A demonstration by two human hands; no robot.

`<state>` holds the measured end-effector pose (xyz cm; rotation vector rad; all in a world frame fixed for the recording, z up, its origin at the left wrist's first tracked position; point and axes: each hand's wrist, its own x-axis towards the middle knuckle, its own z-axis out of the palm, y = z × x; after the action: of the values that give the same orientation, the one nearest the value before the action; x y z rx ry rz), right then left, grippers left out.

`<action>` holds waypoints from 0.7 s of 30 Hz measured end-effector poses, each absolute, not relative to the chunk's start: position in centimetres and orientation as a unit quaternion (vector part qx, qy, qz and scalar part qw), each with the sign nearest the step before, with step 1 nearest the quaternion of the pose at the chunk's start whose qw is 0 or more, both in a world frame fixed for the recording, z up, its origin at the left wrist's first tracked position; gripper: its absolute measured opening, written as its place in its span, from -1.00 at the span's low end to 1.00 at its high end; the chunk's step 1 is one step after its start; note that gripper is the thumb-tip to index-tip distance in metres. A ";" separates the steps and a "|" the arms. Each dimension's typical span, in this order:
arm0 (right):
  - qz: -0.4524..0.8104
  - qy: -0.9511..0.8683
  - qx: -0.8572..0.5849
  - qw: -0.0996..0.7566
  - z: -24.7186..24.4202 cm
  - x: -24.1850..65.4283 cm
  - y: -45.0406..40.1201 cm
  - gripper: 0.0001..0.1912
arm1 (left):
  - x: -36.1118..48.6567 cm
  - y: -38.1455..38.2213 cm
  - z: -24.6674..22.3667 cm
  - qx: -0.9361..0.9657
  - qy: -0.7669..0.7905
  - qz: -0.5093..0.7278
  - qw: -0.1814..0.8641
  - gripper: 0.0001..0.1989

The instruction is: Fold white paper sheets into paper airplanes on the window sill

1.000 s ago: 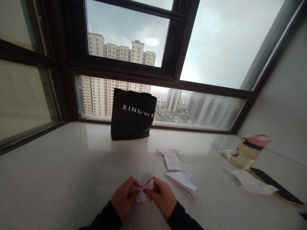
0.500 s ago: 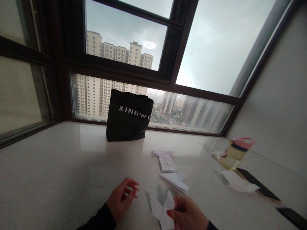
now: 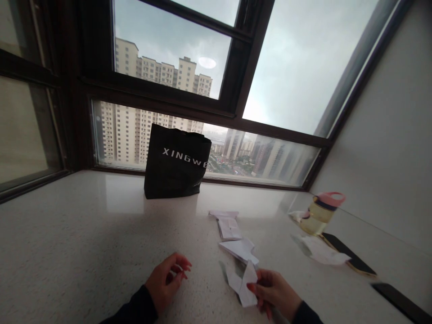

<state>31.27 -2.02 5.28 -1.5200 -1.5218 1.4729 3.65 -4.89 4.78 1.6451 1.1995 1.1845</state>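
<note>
A person's right hand [image 3: 275,290] pinches a small folded white paper shape with pointed flaps [image 3: 248,285] between thumb and fingers. The left hand [image 3: 168,279], fingers loosely curled and partly open, holds nothing visible. Just beyond the right hand lies a flat, angular white folded paper [image 3: 239,249]; beyond that, a white folded paper with a wide top strip [image 3: 229,227]. A low sweep of the held shape could nudge the nearer paper, and a tight pinch could crease its flaps.

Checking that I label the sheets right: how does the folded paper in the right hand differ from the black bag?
The folded paper is white and small; the black bag is dark, lettered and larger. The right hand holds the paper, while the bag stands by the window untouched.
</note>
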 end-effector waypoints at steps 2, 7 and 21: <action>0.534 -0.574 -0.558 0.272 5.4 31.2 -1.8 -0.55 | 3.6 -4.9 4.8 0.648 0.472 0.461 0.381 -0.85; 0.508 -0.595 -0.554 0.285 5.6 31.2 -1.6 -0.57 | 3.7 -4.9 5.0 0.655 0.478 0.449 0.375 -0.84; 0.574 -0.554 -0.566 0.207 5.6 32.5 -1.4 -0.68 | 3.7 -5.0 5.2 0.653 0.484 0.441 0.380 -0.87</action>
<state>32.46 -1.43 5.58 -1.5754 -1.5435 1.5992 3.71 -5.01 5.20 1.6676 1.2353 1.1260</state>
